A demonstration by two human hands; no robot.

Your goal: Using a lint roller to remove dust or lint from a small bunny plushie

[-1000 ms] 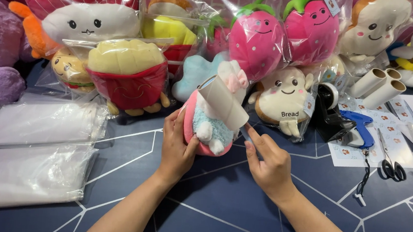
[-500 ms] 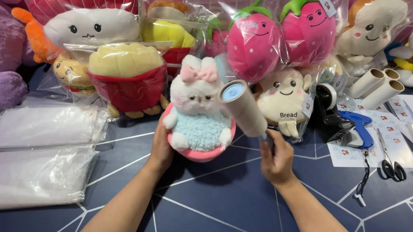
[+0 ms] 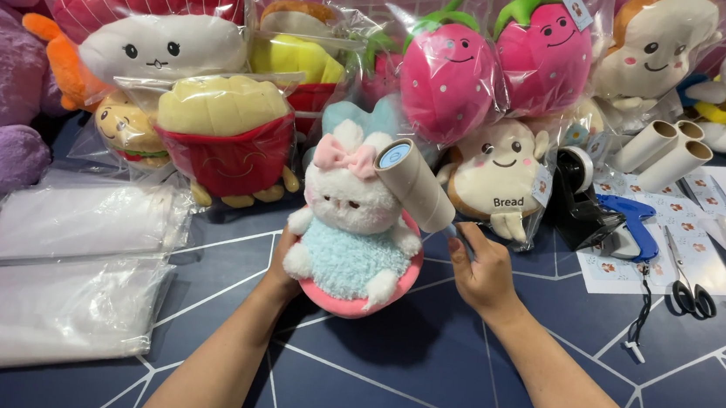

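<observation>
My left hand (image 3: 280, 269) holds a white bunny plush (image 3: 351, 220) from behind and below; the toy has a pink bow, a light blue body and sits in a pink round base, facing me above the dark blue table (image 3: 419, 366). My right hand (image 3: 482, 267) grips the handle of a lint roller (image 3: 416, 182), whose paper roll rests against the bunny's head on its right side.
Bagged plush toys line the back: a sushi (image 3: 150, 32), fries (image 3: 227, 131), two strawberries (image 3: 452, 81), a bread (image 3: 497, 176). Clear plastic bags (image 3: 47, 308) lie left. Right of me are spare rolls (image 3: 665, 152), a blue tagging gun (image 3: 632, 228), scissors (image 3: 688, 285) and sticker sheets (image 3: 628, 271).
The bunny plush was turned from sideways to face me and lowered slightly. The lint roller moved from its back to the right side of its head.
</observation>
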